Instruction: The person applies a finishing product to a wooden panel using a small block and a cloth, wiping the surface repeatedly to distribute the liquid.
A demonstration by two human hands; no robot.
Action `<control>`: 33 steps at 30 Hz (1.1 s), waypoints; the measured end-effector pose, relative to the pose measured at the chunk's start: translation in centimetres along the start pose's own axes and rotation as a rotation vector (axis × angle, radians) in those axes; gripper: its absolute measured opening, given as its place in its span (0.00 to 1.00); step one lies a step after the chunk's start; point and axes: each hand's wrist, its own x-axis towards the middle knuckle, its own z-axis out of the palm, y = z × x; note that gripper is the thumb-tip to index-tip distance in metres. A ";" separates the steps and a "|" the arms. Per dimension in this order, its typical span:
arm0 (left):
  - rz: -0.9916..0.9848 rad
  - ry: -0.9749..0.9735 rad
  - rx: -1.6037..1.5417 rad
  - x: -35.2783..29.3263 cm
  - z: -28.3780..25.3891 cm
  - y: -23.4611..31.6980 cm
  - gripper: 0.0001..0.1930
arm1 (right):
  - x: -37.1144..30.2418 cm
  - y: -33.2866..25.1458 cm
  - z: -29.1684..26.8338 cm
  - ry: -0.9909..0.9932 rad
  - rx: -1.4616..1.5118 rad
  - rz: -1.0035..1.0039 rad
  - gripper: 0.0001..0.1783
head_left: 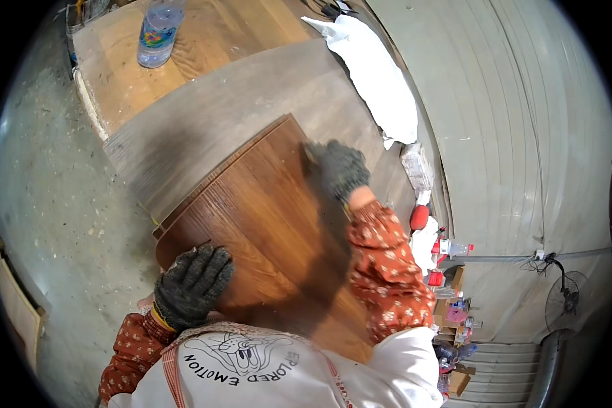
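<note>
A red-brown wood-grain board point(265, 204) lies before me, with the edge of at least one more board showing under its far left side. My left hand point(194, 285), in a dark grey work glove, rests on the board's near left corner with its fingers stretched out and nothing in it. Over the board's far right edge is my right hand point(340, 166), gloved the same way. Motion smears its fingers, so whether they hold anything cannot be made out. A grey wood-grain surface point(204, 122) extends beyond the board.
A clear plastic bottle point(160, 34) stands on the lighter brown wood point(231, 27) at the far left. Along the right lie a white cloth or bag point(374, 75), a wrapped packet point(416, 166) and a red object point(419, 217). Several bottles and cartons sit near a fan point(566, 299).
</note>
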 end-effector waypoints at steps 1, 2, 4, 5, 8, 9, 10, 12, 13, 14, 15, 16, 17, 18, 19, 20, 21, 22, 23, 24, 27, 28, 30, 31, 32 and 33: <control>0.004 0.003 0.001 0.2 -0.1 0.0 0.16 | 1.4 -0.5 0.3 0.086 -0.033 -0.024 0.22; -0.001 0.005 -0.009 0.4 -0.1 0.0 0.16 | 1.2 -0.2 0.2 0.089 -0.035 -0.020 0.22; -0.028 -0.010 -0.013 -0.2 -0.2 -0.1 0.16 | 0.9 -0.5 -0.2 0.040 -0.004 -0.013 0.22; -0.022 -0.039 -0.027 -0.6 -0.3 -0.2 0.19 | 0.1 -0.2 -0.6 -0.073 -0.022 -0.032 0.22; 0.010 -0.053 -0.026 -0.8 -0.1 -0.4 0.22 | -2.0 1.7 0.9 -0.158 -0.189 -0.059 0.24; 0.021 -0.055 -0.003 -0.9 0.0 -0.4 0.22 | -2.0 1.5 0.3 -0.222 -0.184 -0.035 0.25; 0.012 -0.052 -0.001 -0.9 -0.2 -0.4 0.22 | -1.8 1.0 -0.2 -0.221 -0.189 -0.043 0.25; 0.006 -0.060 -0.096 -0.7 -0.7 -0.5 0.22 | -1.0 -0.8 -2.0 -0.147 -0.125 0.073 0.26; 0.001 -0.056 -0.093 -0.7 -0.5 -0.5 0.22 | -0.3 -1.7 -3.2 -0.109 -0.060 0.063 0.25; 0.017 -0.042 -0.048 -0.8 -0.2 -0.5 0.21 | 1.0 -2.1 -2.5 -0.105 -0.062 0.058 0.25; 0.040 -0.028 -0.006 -0.9 0.0 -0.6 0.21 | 2.0 -2.8 -2.1 -0.005 -0.080 0.018 0.25; 0.047 -0.028 -0.006 -0.9 0.1 -0.6 0.21 | 2.6 -3.3 -1.8 0.094 -0.097 -0.020 0.25; 0.055 -0.025 0.005 -0.8 0.2 -0.6 0.21 | 2.8 -3.1 -1.9 0.069 -0.094 0.029 0.28; 0.054 -0.032 0.020 -0.9 0.1 -0.6 0.21 | 2.7 -2.9 -1.6 0.069 -0.082 0.026 0.28; 0.057 -0.041 0.023 -1.0 0.1 -0.6 0.21 | 2.5 -1.9 -0.8 0.265 0.073 0.102 0.26; 0.053 -0.039 0.013 -1.0 0.0 -0.6 0.20 | 2.1 -0.6 0.2 0.460 0.230 0.182 0.25; 0.056 -0.036 0.002 -0.9 -0.1 -0.6 0.20 | 1.3 1.4 1.6 0.487 0.339 0.276 0.29; 0.064 -0.046 0.004 -0.9 -0.4 -0.6 0.20 | 0.3 2.3 1.6 0.365 0.604 0.413 0.31; 0.063 -0.064 -0.045 -0.6 -0.7 -0.6 0.22 | -1.0 4.6 3.2 0.380 0.835 0.394 0.31; 0.059 -0.088 -0.090 -0.3 -1.0 -0.5 0.24 | -2.1 6.1 5.1 0.394 1.071 0.365 0.31; 0.108 -0.097 -0.065 -0.3 -0.9 -0.9 0.24 | -6.5 5.1 6.5 0.364 1.790 0.475 0.25; 0.134 -0.104 -0.065 -0.1 -1.0 -1.0 0.24 | -7.9 4.8 6.9 0.343 1.928 0.546 0.24; 0.121 -0.106 -0.073 0.5 -1.2 -1.1 0.18 | -9.9 3.9 8.5 0.476 2.268 0.385 0.22; 0.143 -0.149 -0.038 0.6 -1.4 -1.2 0.19 | -10.5 3.1 8.6 0.515 2.279 0.404 0.22; 0.180 -0.160 -0.041 0.8 -1.6 -1.1 0.19 | -11.1 2.2 8.4 0.555 2.481 0.441 0.24; 0.157 -0.212 -0.040 1.0 -2.0 -1.0 0.21 | -11.8 1.6 8.5 0.590 2.688 0.469 0.25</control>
